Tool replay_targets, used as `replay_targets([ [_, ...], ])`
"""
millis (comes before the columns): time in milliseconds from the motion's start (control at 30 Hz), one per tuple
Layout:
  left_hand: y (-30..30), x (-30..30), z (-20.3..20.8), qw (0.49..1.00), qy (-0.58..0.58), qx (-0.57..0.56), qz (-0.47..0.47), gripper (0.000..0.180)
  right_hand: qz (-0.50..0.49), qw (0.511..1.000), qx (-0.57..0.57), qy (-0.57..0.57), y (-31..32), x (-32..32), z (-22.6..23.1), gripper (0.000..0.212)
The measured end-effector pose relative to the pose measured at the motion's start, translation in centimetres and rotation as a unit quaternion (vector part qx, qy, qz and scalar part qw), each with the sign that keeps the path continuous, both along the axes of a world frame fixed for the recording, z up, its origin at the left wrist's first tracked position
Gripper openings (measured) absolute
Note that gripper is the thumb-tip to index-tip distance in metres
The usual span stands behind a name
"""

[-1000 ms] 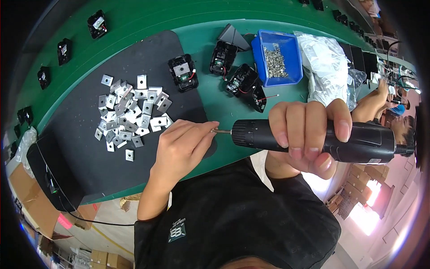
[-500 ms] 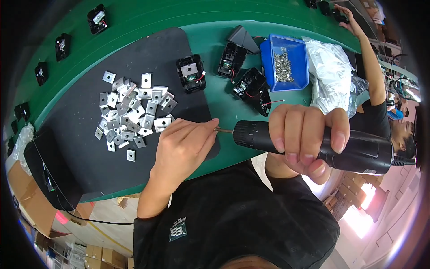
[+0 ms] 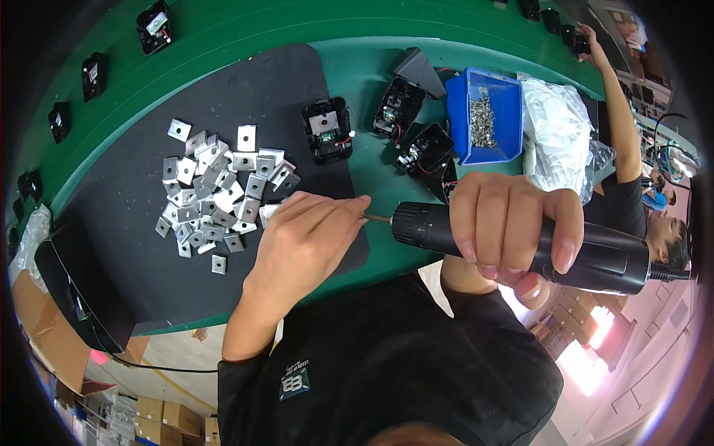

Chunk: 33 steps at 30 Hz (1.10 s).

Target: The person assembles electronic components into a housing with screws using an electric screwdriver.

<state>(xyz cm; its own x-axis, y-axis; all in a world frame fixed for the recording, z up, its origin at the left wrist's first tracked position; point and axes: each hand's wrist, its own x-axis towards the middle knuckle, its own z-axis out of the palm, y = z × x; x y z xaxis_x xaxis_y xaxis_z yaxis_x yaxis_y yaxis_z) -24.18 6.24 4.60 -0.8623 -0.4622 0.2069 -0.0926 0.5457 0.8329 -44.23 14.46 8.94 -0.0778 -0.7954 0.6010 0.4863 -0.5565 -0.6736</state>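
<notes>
My right hand (image 3: 513,230) is wrapped round a black electric screwdriver (image 3: 602,256), held level with its bit (image 3: 378,218) pointing left. At the bit's tip, my left hand (image 3: 309,238) pinches with thumb and forefinger; whatever is between them is too small and covered to make out. Beyond the hands, on the black mat (image 3: 260,82), lies an open black plastic housing (image 3: 327,130) with a metal plate, a small green circuit board and a wire with a white connector. To its left, a loose pile of square silver plates with holes (image 3: 216,186) is spread out.
A blue bin (image 3: 459,123) of small screws (image 3: 482,123) stands at the back right, beside white plastic bags (image 3: 554,134). More black housings (image 3: 399,108) lie left of it; others sit along the far green surface (image 3: 245,22). A co-worker's arm (image 3: 621,126) reaches in at right.
My view has shifted a little, so the housings and bin appear slightly farther right. Both hands keep the same hold, the left still at the bit's tip. The co-worker's hand has moved slightly.
</notes>
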Motion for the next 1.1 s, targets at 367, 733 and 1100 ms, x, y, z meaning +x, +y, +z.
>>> replay_targets([
  [367,-5.2,-1.3,0.2,0.974,-0.134,-0.155,0.098,0.091,-0.195,0.978,0.070,-0.033,-1.8,1.8,1.4,0.035],
  [733,-5.6,-2.7,-1.9,0.987,-0.077,-0.122,0.076,0.071,-0.241,0.962,0.106,0.069,-4.1,1.8,-1.4,0.039],
  [1100,-5.4,-2.7,-2.0,0.986,-0.081,-0.121,0.086,0.069,-0.246,0.962,0.110,0.036,-4.3,2.2,-1.5,0.037],
])
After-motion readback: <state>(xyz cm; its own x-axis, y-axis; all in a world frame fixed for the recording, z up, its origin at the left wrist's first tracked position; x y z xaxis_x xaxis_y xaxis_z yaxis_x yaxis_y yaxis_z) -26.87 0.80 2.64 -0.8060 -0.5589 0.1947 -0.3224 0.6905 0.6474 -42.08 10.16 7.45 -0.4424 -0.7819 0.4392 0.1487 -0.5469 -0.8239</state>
